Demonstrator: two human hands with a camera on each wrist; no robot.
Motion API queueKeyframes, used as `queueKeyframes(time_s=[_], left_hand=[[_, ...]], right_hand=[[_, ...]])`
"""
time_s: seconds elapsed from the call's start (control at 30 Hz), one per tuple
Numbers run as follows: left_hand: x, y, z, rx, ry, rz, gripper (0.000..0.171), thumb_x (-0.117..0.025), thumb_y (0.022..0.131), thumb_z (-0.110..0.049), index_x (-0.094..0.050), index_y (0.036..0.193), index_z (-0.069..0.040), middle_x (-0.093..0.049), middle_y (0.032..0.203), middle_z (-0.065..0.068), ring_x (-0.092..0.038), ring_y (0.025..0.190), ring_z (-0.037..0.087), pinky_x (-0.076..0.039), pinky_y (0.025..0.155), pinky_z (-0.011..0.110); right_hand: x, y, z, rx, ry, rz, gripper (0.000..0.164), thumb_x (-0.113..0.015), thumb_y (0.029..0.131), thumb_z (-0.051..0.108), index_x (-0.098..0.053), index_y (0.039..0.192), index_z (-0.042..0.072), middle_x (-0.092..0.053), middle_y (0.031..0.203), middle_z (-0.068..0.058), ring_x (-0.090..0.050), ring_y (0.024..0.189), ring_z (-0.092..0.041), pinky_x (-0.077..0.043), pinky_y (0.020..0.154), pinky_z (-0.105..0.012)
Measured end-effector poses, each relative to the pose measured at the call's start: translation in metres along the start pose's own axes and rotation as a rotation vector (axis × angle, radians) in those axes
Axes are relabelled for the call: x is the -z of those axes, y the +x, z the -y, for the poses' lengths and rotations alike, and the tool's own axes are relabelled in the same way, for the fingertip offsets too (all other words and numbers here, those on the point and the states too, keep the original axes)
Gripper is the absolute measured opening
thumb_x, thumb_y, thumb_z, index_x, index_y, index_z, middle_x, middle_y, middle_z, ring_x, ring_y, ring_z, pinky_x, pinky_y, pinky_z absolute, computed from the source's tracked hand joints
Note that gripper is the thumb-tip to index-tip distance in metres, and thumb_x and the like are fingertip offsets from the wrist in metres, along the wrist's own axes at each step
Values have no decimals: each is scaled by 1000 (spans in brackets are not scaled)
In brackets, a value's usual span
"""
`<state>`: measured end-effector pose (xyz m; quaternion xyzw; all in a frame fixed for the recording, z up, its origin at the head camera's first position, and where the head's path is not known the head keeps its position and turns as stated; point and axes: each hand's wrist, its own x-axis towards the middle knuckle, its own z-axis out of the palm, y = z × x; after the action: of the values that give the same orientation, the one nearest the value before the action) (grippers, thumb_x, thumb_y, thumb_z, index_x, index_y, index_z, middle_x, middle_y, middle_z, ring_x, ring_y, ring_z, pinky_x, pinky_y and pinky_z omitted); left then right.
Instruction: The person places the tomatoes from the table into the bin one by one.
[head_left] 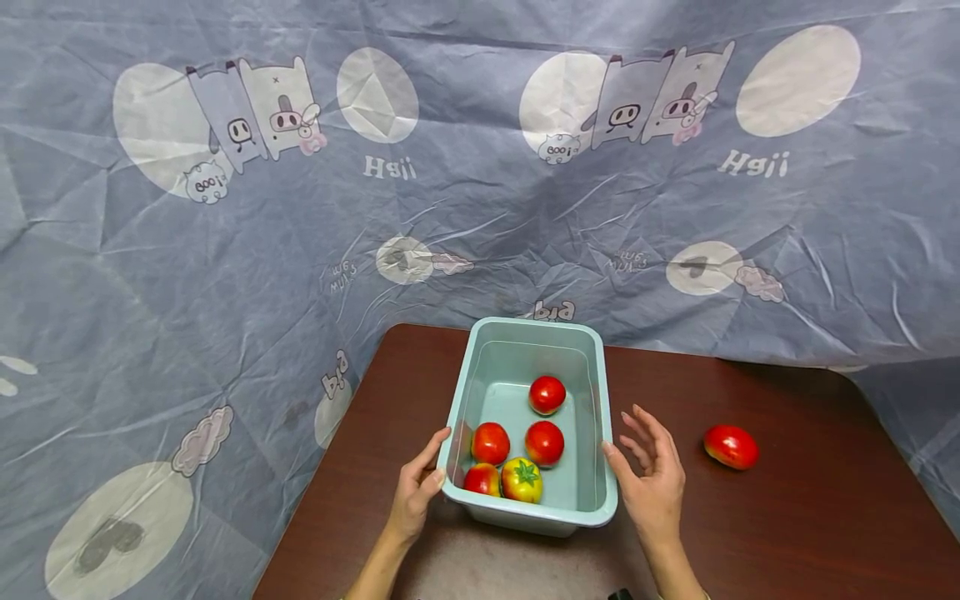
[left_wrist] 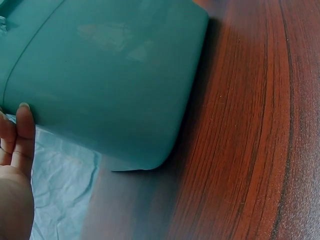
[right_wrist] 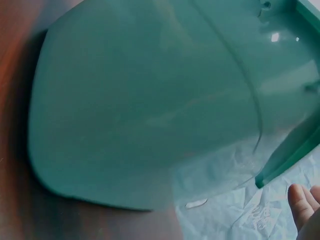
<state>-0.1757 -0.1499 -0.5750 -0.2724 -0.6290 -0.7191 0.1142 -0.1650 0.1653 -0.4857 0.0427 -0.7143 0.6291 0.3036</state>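
A pale blue-green plastic bin [head_left: 525, 522] stands on the table with several toy fruits in it. Three red ones [head_left: 544, 443] lie apart from a red-yellow one [head_left: 482, 480] and a yellow-red one with a green leafy top [head_left: 522, 480]. My left hand [head_left: 414, 492] touches the bin's left rim near the front corner; its fingertips [left_wrist: 25, 112] rest at the outer wall. On the other side my right hand [head_left: 654, 482] has its thumb at the right rim, its fingers spread and apart from the wall. Neither hand visibly grips the bin.
One red oval toy fruit [head_left: 731, 447] lies on the brown table [head_left: 810, 517] to the right of my right hand. A grey-blue cartoon-printed sheet [head_left: 480, 208] hangs behind and left of the table. A small black object [head_left: 620, 594] shows at the front edge.
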Motion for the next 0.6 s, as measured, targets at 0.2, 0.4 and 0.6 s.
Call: queueKeyframes(time_s=[0.2,0.4,0.6], left_hand=[[-1,0,-1,-12,-6,1,54,-40,89,-1,-38,143,10,-53,132,31,-64,97,20,-54,79,23],[0,-1,-1,-10,-8,1,55,-40,89,-1,-38,142,10,-52,132,33,-64,101,19,-54,82,24],[1,-1,-1,-12,3,3,55,-40,89,-2,-39,143,10,-55,132,26,-64,98,20,-54,79,22]], right_hand=[[13,-6,-14,-31,-100,-25,57,-73,76,-11,-54,130,-7,-58,125,5,-63,110,-7,-51,87,-14],[28,-6,-26,51,-198,-57,57,-74,72,-15,-56,126,-9,-58,119,9,-62,105,0,-50,85,-10],[49,-5,-65,53,-342,-168,57,-77,68,-14,-60,122,-7,-57,125,-13,-55,105,9,-43,85,-2]])
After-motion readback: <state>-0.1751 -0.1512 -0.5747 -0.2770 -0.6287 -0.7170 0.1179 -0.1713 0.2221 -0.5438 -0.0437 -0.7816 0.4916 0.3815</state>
